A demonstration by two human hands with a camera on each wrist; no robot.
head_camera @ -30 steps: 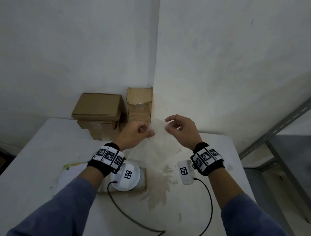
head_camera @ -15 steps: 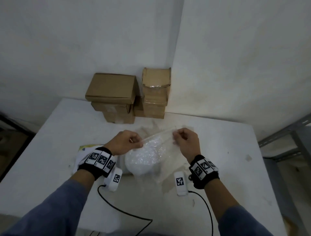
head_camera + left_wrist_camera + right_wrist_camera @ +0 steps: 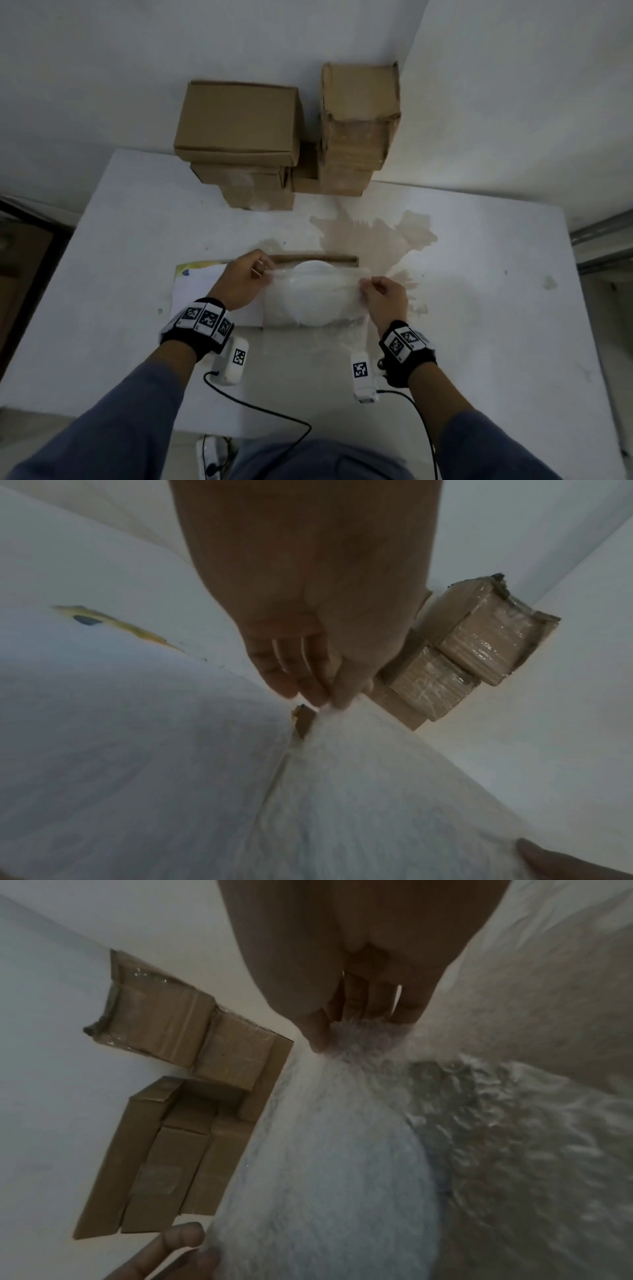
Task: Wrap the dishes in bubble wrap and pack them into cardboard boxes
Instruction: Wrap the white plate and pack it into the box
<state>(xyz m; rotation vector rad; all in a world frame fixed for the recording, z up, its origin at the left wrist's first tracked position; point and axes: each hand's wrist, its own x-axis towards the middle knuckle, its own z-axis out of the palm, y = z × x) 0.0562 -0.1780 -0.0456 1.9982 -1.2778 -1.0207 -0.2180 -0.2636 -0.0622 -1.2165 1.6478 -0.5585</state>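
Surface [image 3: 130,240]: white, stained, cardboard boxes [image 3: 236,126] at back.
Left hand [image 3: 241,286]: pinching bubble wrap [image 3: 315,294] edge.
Right hand [image 3: 385,298]: pinching opposite edge over plate [image 3: 313,269].

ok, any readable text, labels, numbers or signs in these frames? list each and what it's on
No readable words or numbers anywhere.
Black-and-white square marker codes on the left wristband: patterns only, no text.
Same codes on the right wristband: no text.
One code on each white wrist camera: no text.
Yellow and blue print on the white sheet: too blurred to read.
Cardboard boxes: no print visible.
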